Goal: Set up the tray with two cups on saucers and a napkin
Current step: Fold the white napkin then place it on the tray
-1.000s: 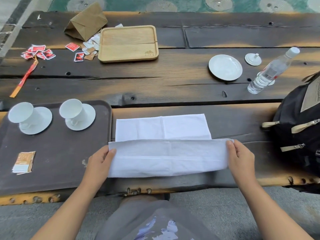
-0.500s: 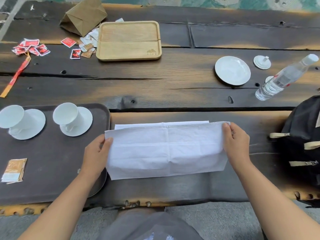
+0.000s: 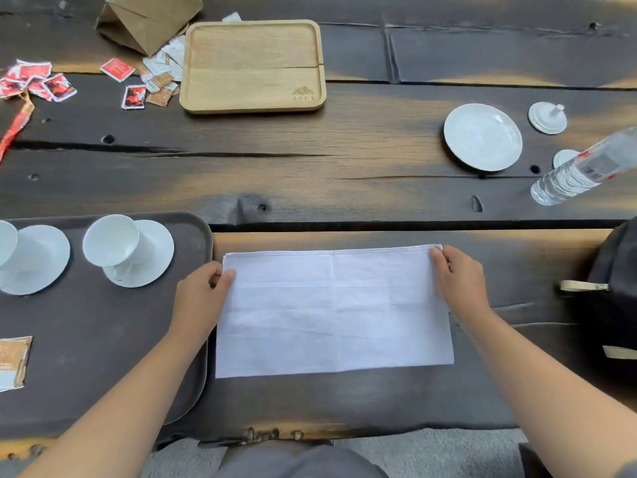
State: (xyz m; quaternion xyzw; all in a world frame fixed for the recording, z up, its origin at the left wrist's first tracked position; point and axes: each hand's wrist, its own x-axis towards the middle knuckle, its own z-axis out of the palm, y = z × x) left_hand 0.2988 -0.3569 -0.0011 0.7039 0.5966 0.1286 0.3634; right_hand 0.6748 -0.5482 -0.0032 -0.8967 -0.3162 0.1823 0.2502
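A white napkin [image 3: 333, 312] lies folded in half on the dark wooden table, just right of the dark brown tray [image 3: 86, 339]. My left hand [image 3: 201, 298] pinches its far left corner and my right hand [image 3: 460, 282] pinches its far right corner. On the tray's far side stand two white cups on white saucers: one cup [image 3: 112, 240] on its saucer [image 3: 155, 257], and another saucer [image 3: 41, 260] at the left edge whose cup is cut off by the frame. A small packet [image 3: 12, 362] lies on the tray's left part.
A light wooden tray [image 3: 253, 65], a brown paper bag [image 3: 148, 19] and scattered red and brown sachets [image 3: 41, 82] lie at the far left. A spare white saucer [image 3: 482, 136], a small white lid [image 3: 547, 117] and a water bottle [image 3: 582, 172] sit far right. A black backpack [image 3: 613, 305] rests at the right edge.
Both hands carried the napkin's near edge away from me and laid it on the far edge, folding it in half. The camera view shifted a little.
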